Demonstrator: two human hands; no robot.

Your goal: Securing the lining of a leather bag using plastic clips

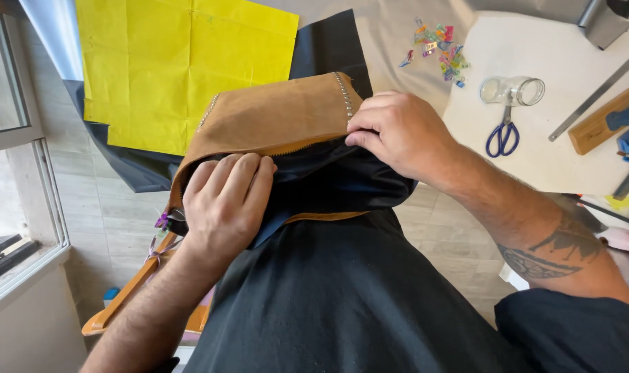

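I see tan suede bag [273,114] held at centre, against black-clad torso, above table edge. Left hand [224,200] closed over bag's near rim, fingers curled into dark lining [342,176]. Right hand [397,131] pinching far rim beside stud row [342,97], thumb and fingers clamped on lining edge. Tan strap [131,290] hangs down lower left. Yellow paper sheet [183,62] lies on black fabric [328,45] beyond bag. On white table [570,152]: blue-handled scissors [503,135], glass jar [513,90] on its side, heap of coloured clips [439,45], metal ruler [594,93].
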